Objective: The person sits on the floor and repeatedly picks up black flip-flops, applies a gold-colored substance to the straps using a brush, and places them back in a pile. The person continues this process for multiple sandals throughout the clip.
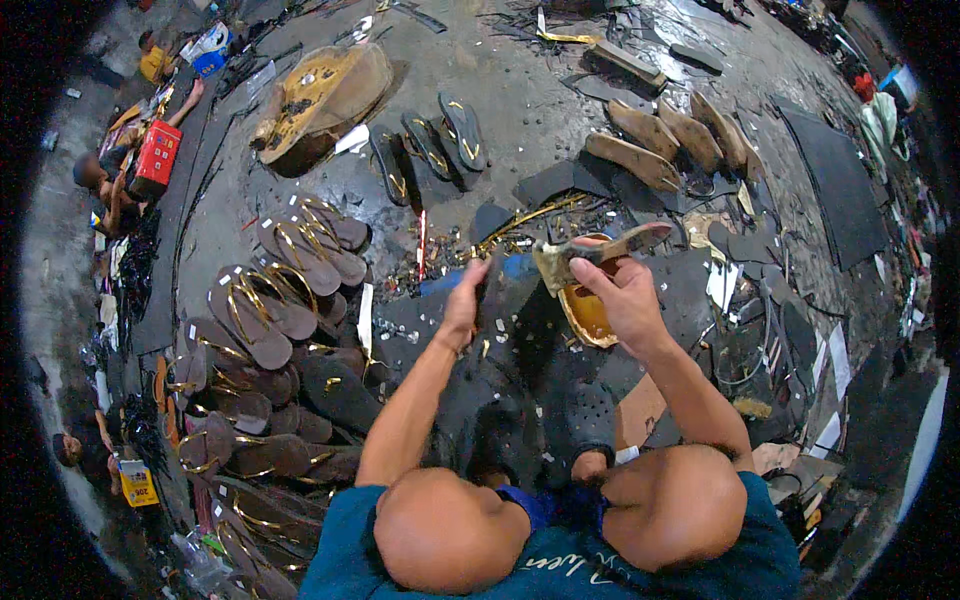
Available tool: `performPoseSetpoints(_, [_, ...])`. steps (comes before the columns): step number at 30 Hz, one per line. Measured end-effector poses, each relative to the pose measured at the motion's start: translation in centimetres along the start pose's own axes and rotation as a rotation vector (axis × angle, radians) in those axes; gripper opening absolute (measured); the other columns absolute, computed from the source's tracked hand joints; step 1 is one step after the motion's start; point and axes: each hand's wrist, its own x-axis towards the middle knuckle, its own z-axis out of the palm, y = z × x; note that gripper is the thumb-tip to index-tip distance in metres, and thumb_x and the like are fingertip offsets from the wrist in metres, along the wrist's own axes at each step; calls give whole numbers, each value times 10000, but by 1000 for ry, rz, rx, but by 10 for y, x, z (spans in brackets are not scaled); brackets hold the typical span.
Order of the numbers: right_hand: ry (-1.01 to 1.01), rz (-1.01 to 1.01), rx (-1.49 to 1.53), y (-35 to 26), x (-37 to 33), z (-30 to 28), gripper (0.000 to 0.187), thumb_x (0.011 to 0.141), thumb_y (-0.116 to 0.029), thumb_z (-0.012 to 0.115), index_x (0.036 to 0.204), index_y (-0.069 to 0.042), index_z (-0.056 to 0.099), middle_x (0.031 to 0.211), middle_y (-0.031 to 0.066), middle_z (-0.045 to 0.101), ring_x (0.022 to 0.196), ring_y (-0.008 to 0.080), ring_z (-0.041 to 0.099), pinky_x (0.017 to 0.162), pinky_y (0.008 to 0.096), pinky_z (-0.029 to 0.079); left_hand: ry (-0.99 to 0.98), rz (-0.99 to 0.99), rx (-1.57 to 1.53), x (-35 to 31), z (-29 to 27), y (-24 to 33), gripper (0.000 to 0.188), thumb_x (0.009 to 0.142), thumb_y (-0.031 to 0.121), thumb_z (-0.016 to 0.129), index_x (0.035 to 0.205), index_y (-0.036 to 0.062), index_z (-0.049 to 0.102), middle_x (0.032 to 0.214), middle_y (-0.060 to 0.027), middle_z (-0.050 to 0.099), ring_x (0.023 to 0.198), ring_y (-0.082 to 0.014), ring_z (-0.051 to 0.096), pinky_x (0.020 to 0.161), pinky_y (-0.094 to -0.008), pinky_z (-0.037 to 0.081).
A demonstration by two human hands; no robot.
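Observation:
My right hand is closed round the handle of a flat brush. Its broad head is pale and crusted, and the brown handle points to the upper right. Just below the brush stands an open tub with yellowish-brown stuff inside and a crusted rim. On the left, my left hand grips a dark flat piece seen nearly edge-on; it looks like a sandal sole, but its shape is mostly hidden against the dark ground. The two hands are apart, both above a dark mat.
Many dark sandals with gold straps lie at left. Three flip-flops and a worn stool-like block are farther off. Wooden shoe lasts lie at upper right, near a dark sheet. People sit at far left by a red box.

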Motion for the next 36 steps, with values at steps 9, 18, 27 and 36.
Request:
performPoseSetpoints(9, [-458,-667,-700,8,-42,43,396,690,4,634,1076,-88,639,935,98,667,902,292,631,828,397,476,-104,-57,-599,-75,50,11,522,983,449,389,1272,39,536,1163,-132,634,1013,-256,646,890,-419,540])
performPoseSetpoints(18, [-42,-579,-663,12,2,35,186,816,-138,691,988,-70,666,945,121,669,930,335,629,809,411,498,2,98,-307,-103,38,15,700,932,544,361,1420,42,367,1406,-179,442,1258,-348,473,1048,-500,406])
performPoseSetpoints(27, [14,-422,-636,11,36,15,200,843,-173,664,996,-45,655,889,180,674,816,346,658,720,393,510,-160,158,-410,-108,46,12,604,990,484,299,1410,60,395,1347,-161,506,1174,-298,555,984,-448,476])
performPoseSetpoints(36, [-115,-587,-576,38,5,29,233,789,-66,709,1019,-76,675,956,126,695,901,280,663,805,360,506,-255,241,-523,-93,3,10,615,976,478,330,1400,37,396,1354,-150,502,1184,-321,540,995,-448,457])
